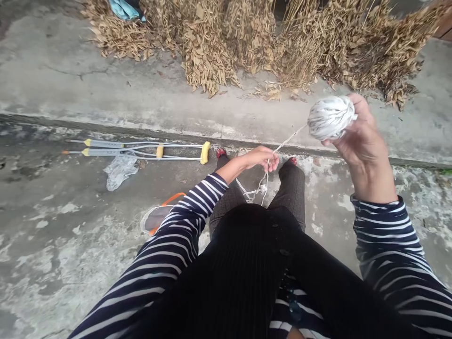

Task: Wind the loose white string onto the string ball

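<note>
Stained concrete (84, 254) lies underfoot. Nearest, the right hand (365, 141) grasps the white ball (331, 117), raised out to the right; the left hand (259, 158) pinches the cord (291, 137) coming from it. Slack strands (263, 188) hang between the legs (294, 193) and could tangle if they twist together. Farther off lie dry stalks (226, 42): a loosened right grip might let the ball roll there and snag.

White cord ball (331, 117), wound, in right fingers (360, 107); strand (290, 139) slanting to left fingers (271, 162), tangle (262, 188) below.
</note>
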Motion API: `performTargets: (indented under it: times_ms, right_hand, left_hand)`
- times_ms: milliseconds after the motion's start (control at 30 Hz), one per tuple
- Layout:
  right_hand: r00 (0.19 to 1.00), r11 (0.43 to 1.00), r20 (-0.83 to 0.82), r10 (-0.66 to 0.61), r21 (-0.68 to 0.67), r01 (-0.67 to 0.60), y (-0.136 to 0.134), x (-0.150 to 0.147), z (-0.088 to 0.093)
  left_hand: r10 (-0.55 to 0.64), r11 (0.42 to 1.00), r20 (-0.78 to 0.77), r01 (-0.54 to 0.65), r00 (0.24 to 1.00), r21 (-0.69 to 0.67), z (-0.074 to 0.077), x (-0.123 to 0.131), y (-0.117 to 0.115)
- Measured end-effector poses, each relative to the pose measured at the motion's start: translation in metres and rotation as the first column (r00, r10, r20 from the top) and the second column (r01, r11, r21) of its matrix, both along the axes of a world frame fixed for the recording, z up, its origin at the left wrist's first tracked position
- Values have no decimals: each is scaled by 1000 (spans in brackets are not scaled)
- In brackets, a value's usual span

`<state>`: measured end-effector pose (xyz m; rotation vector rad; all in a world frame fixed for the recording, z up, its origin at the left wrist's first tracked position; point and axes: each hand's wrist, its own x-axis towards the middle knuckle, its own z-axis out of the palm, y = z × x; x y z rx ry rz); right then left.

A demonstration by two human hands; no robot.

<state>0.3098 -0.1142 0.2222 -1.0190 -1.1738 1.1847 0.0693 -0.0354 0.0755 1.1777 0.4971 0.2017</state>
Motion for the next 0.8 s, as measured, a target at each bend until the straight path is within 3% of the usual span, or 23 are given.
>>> performTargets:
  times_ms: [100, 200, 333, 433, 533, 567, 633, 700, 733, 800]
  right_hand:
    - [998, 997, -10, -70, -30, 69, 11, 6, -13]
    - [996, 994, 15, -83, -67, 84, 19, 8, -23]
    - [999, 998, -3, -37, -52, 37, 18, 3, -12]
    - [999, 999, -12, 33, -39, -34, 10, -8, 8]
    - [997, 997, 3, 74, -32, -74, 3, -22, 24]
    - [997, 997, 6, 76, -33, -76, 3, -27, 26]
    - [998, 997, 17, 64, -40, -64, 5, -36, 27]
    - [998, 998, 38, 40, -50, -38, 12, -42, 23]
    - [998, 998, 51, 28, -59, -25, 16, -45, 20]
    - [998, 996, 67, 7, -84, -2, 25, -50, 13]
  left_hand:
    - [-151, 984, 55, 155, 987, -90, -3, -14, -18]
    - [-242, 956, 105, 256, 964, -144, 7, -26, -29]
    - [-235, 962, 54, 240, 970, -132, 11, -38, -23]
    - [-140, 987, -16, 138, 990, -78, -5, -43, -7]
    - [-7, 990, -285, 47, 958, 135, -20, -44, 16]
    - [94, 967, -399, 11, 912, 254, -21, -43, 24]
    - [353, 860, -490, -70, 797, 505, -14, -39, 36]
    - [535, 729, -334, -225, 776, 646, 4, -32, 41]
    - [567, 696, -201, -335, 799, 636, 15, -26, 41]
    - [549, 718, 77, -517, 832, 467, 37, -10, 33]
